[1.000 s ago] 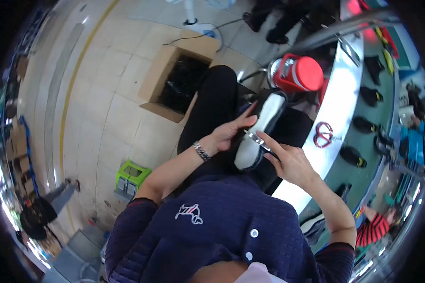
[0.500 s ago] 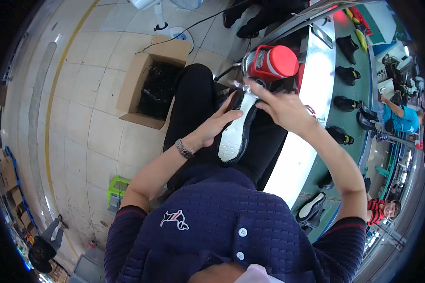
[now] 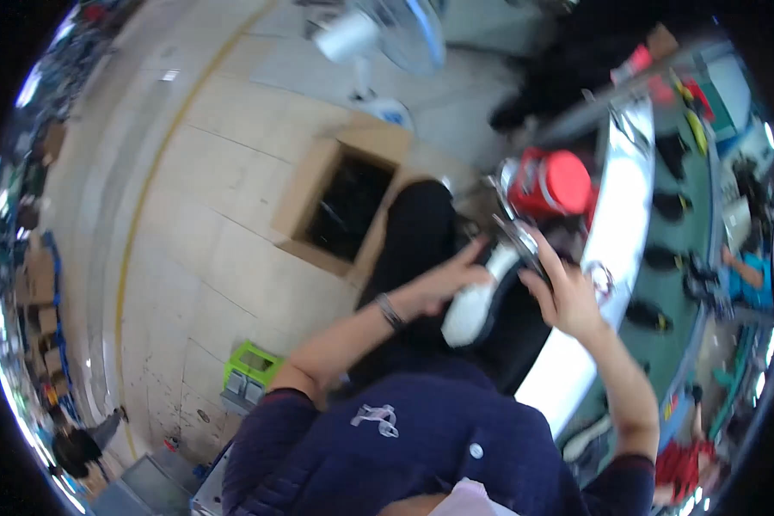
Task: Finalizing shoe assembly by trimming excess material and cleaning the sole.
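Note:
A dark shoe lies sole up across my lap, its white sole point(image 3: 469, 314) facing me. My left hand point(image 3: 445, 285) is closed on the shoe's left side, with the thumb on the edge of the sole. At the shoe's far end, my right hand point(image 3: 568, 297) grips a metal hand tool point(image 3: 523, 236) with dark handles. Motion blur hides the tool's exact kind. The tool's shiny head is close to the shoe's tip; I cannot tell whether they touch.
An open cardboard box point(image 3: 288, 228) with black material stands left of my knees. Beyond my right hand is a red-lidded container point(image 3: 568, 182). A shiny metal ledge point(image 3: 615, 206) runs along my right, beside a green conveyor point(image 3: 684, 228) carrying dark shoes. A fan point(image 3: 353, 39) stands ahead.
The whole view has shifted, so everything sits farther right and lower, with more blur. My right hand has drawn back a little from the shoe's tip, and more of the tool shows.

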{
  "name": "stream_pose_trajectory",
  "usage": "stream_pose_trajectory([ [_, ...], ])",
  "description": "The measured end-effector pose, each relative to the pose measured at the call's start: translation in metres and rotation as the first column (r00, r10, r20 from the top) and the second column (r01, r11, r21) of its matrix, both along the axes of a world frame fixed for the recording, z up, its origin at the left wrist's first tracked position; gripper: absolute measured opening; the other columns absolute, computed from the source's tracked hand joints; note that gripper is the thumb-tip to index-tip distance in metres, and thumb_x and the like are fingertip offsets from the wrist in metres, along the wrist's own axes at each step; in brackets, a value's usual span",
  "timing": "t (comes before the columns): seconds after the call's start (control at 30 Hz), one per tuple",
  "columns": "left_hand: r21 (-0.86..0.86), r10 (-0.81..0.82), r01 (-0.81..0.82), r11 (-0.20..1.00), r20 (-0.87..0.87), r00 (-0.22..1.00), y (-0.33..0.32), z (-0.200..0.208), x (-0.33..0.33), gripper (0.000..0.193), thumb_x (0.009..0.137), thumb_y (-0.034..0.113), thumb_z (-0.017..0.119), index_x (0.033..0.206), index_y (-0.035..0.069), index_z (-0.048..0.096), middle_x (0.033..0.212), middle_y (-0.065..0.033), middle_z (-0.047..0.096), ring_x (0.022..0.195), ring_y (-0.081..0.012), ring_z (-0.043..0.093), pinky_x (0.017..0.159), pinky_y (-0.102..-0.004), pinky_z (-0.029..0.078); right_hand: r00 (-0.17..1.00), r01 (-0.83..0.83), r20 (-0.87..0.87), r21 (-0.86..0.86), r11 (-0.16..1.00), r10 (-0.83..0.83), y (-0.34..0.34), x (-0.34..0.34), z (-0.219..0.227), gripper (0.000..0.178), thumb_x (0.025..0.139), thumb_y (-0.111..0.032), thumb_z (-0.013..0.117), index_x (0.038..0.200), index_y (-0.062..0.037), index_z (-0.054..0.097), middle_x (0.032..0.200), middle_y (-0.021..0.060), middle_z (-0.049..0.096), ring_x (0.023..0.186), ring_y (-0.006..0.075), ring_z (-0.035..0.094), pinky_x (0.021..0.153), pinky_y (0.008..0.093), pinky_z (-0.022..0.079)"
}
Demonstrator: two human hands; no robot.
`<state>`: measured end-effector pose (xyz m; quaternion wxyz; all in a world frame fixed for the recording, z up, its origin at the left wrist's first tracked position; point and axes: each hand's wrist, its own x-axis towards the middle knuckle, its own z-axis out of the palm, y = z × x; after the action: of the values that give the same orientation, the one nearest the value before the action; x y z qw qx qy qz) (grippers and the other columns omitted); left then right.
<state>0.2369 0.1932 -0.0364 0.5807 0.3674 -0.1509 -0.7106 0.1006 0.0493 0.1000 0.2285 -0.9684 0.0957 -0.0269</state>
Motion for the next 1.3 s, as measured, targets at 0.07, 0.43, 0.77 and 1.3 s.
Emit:
stream_pose_trajectory([
  [0.07, 0.051, -0.042, 0.039, 0.998, 0.041, 0.998, -0.003, -0.007, -0.006, 0.087, 0.088, 0.017, 0.062, 0.154, 0.019, 0.005, 0.112, -0.0034, 0.057, 0.091, -0.0073, 0.055, 0.077, -0.0253, 0.047, 0.998, -0.019, 0.067, -0.033, 0.999, 0.021, 0.0, -0.01, -0.029, 0.067, 0.09, -0.021, 0.058, 0.149, -0.0222, 0.025, 0.065, 0.0188, 0.062, 0.066, 0.0392, 0.064, 0.062, 0.0441, 0.051],
  [0.43, -0.043, -0.12, 0.117, 0.992, -0.071, 0.99, 0.011, -0.009, -0.012, 0.108, 0.076, 0.014, 0.076, 0.153, 0.03, 0.002, 0.148, -0.0081, 0.028, 0.133, -0.0222, 0.031, 0.108, -0.0361, 0.028, 0.899, -0.04, -0.438, -0.104, 0.994, -0.01, 0.021, -0.029, -0.021, 0.064, 0.091, -0.023, 0.057, 0.147, -0.0227, 0.026, 0.067, 0.0184, 0.064, 0.062, 0.0358, 0.065, 0.06, 0.0441, 0.052],
  [0.77, 0.069, -0.068, 0.08, 0.994, -0.154, 0.986, 0.008, 0.011, 0.001, 0.114, 0.074, -0.001, 0.074, 0.153, 0.022, -0.004, 0.142, -0.0081, 0.035, 0.127, -0.0207, 0.041, 0.101, -0.0352, 0.039, 0.881, -0.001, -0.474, -0.043, 0.999, -0.02, 0.014, -0.015, -0.025, 0.063, 0.093, -0.024, 0.056, 0.148, -0.0224, 0.025, 0.064, 0.0142, 0.062, 0.055, 0.0327, 0.063, 0.053, 0.0423, 0.05],
  [1.3, -0.103, 0.065, -0.142, 0.984, -0.536, 0.841, 0.046, -0.023, -0.036, 0.066, 0.1, 0.044, 0.041, 0.153, 0.028, 0.005, 0.156, -0.0035, 0.022, 0.139, -0.0188, 0.029, 0.113, -0.0381, 0.027, 0.853, -0.193, -0.512, -0.133, 0.972, 0.099, 0.043, -0.048, 0.001, 0.076, 0.083, -0.002, 0.057, 0.145, -0.0377, 0.032, 0.11, 0.0249, 0.056, 0.088, 0.0288, 0.065, 0.052, 0.0315, 0.053],
])
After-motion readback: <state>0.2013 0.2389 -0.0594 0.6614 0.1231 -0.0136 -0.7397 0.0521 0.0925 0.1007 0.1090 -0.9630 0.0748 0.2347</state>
